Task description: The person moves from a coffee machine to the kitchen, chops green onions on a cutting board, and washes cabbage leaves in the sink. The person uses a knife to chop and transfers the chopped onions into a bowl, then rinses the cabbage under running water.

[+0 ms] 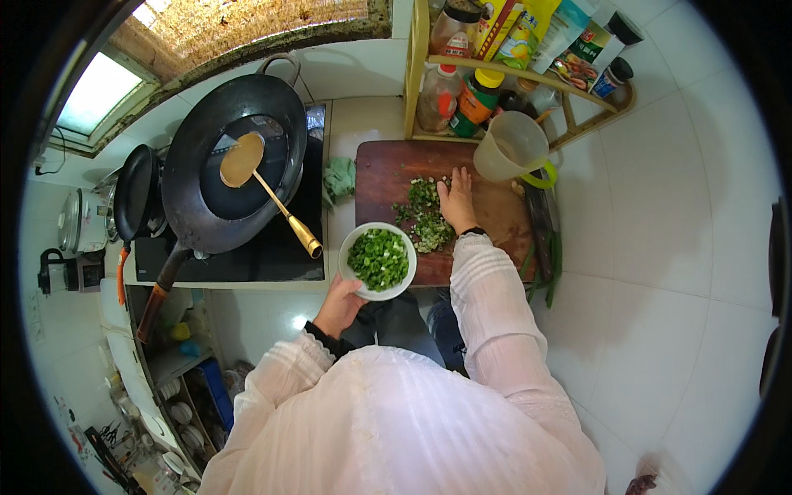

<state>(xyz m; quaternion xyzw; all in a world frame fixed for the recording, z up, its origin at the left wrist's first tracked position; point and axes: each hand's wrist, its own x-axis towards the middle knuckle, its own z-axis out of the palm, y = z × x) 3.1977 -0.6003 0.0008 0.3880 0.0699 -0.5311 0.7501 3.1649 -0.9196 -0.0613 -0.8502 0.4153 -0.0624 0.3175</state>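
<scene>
In my left hand point(344, 302) is a white bowl point(406, 279), gripped by its lower left rim with the thumb over the edge. Chopped green onions point(378, 258) fill much of it. The bowl is held over the near left corner of a wooden cutting board point(377, 179). On that board lies a loose patch of chopped green onion pieces point(427, 216). My right hand point(458, 201) rests along the right side of this patch, palm towards it, holding nothing, with the thumb apart from the fingers.
Left of the board, a wok point(185, 167) with a golden ladle point(288, 216) inside stands on a black cooktop point(291, 266). A green cloth point(340, 177) lies between. A translucent measuring jug point(510, 145), a cleaver-like dark object point(539, 229) and a seasoning rack point(495, 67) are right and behind.
</scene>
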